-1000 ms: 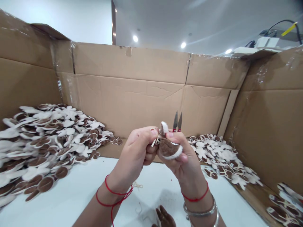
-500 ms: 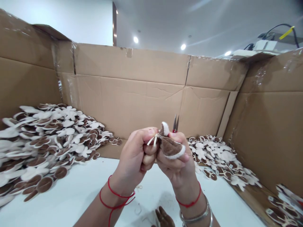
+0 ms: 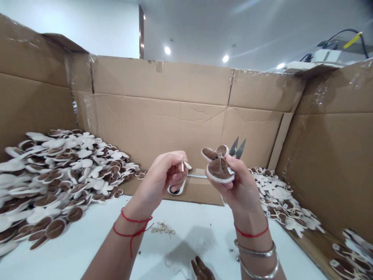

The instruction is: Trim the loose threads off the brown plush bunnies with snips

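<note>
My left hand (image 3: pixel 164 175) is closed, with a short cream cord (image 3: pixel 186 165) pinched between thumb and fingers. Well apart from it, my right hand (image 3: pixel 240 181) grips a small brown fabric piece with fuzzy white edging (image 3: pixel 220 171). Two ear-like lobes top this piece, and a small white tag shows at its side. The same hand also keeps a pair of small scissors (image 3: pixel 237 148), blades up and spread apart; their handles are hidden in my palm.
A large heap of similar brown-and-white pieces (image 3: pixel 84 161) lies left, a smaller heap (image 3: pixel 276 194) right. Cord scraps (image 3: pixel 163 228) and a brown piece (image 3: pixel 202 269) lie on the white table (image 3: pixel 116 249). Behind stands a cardboard wall (image 3: pixel 163 124). A white object (image 3: pixel 178 190) sits beyond my left hand.
My hands have drawn apart, the right one moving right with the fabric piece and scissors. The cream cord has come off the piece and is in my left hand.
</note>
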The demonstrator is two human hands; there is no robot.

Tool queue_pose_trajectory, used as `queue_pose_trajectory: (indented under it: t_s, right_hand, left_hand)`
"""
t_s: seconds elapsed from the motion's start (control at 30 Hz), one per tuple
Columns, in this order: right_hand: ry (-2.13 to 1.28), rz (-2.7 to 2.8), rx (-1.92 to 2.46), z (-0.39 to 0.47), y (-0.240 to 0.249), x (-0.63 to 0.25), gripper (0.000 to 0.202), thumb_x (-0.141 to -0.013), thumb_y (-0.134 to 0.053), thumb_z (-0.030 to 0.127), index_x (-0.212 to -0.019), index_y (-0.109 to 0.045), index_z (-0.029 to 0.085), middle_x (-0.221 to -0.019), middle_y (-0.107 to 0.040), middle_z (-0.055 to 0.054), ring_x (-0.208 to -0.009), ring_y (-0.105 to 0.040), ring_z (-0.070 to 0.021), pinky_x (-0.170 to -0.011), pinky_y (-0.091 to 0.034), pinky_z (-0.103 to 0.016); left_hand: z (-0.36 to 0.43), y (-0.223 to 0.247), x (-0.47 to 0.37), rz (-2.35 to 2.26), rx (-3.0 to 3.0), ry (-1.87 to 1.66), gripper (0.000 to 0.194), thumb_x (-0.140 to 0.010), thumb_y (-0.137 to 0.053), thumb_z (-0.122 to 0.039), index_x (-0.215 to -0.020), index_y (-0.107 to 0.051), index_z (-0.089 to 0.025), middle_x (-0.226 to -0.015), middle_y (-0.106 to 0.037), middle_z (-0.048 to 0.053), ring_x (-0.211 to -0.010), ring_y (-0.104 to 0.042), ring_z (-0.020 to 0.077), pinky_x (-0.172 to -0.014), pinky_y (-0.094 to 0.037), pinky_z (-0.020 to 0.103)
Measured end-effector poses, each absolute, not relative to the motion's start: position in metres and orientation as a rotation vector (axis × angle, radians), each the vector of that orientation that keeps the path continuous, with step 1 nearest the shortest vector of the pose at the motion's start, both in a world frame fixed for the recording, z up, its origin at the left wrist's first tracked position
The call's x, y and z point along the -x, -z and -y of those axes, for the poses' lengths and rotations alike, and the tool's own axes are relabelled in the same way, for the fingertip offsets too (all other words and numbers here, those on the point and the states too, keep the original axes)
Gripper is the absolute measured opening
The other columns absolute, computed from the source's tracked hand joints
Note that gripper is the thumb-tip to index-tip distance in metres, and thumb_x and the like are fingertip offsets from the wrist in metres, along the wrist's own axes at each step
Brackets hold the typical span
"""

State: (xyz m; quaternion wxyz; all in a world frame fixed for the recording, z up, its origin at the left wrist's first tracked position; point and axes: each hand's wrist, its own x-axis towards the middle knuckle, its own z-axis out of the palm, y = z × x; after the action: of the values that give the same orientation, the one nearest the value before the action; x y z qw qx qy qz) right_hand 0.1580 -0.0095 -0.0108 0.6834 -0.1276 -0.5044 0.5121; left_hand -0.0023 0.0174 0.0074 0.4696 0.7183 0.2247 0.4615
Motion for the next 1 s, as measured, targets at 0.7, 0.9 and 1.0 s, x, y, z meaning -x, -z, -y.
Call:
queue_pose_trajectory:
  t_s: [0.7, 0.9, 1.0]
  right_hand:
    - [-0.948, 1.328, 0.562, 0.001, 0.016, -0.182, 0.033, -0.078, -0.074, 0.037, -0.067, -0.05, 0.018, -0.046, -0.031, 0.011, -0.043, -0.018, -0.0056, -0.043, -0.014, -0.022]
    - [-0.933, 1.36, 0.608, 0.001, 0.016, -0.184, 0.034, -0.079, -0.073, 0.04, -0.065, -0.051, 0.018, -0.046, -0.03, 0.01, -0.044, -0.018, -0.0059, -0.043, -0.015, -0.022]
    - [-0.932, 1.374, 0.641, 0.0, 0.016, -0.182, 0.03, -0.08, -0.073, 0.039, -0.068, -0.055, 0.017, -0.045, -0.031, 0.01, -0.043, -0.021, -0.0061, -0.044, -0.014, -0.022]
  left_hand:
    - [-0.072, 0.014, 0.046, -1.755, -2.614, -0.833, 0.023, -0.081, -0.046, -0.022, -0.088, -0.067, -0.016, -0.077, -0.069, 0.01, -0.072, -0.062, 0.0243, -0.061, -0.038, 0.029]
    - [-0.068, 0.013, 0.04, -1.743, -2.705, -0.969, 0.066, -0.09, -0.04, -0.029, -0.148, -0.027, 0.0, -0.12, -0.061, 0.023, -0.114, -0.056, 0.0351, -0.093, -0.044, 0.042]
    - [-0.049, 0.002, 0.032, -1.586, -2.675, -1.282, 0.058, -0.098, -0.031, -0.038, -0.146, -0.034, -0.004, -0.133, -0.053, 0.02, -0.123, -0.05, 0.0317, -0.1, -0.042, 0.041]
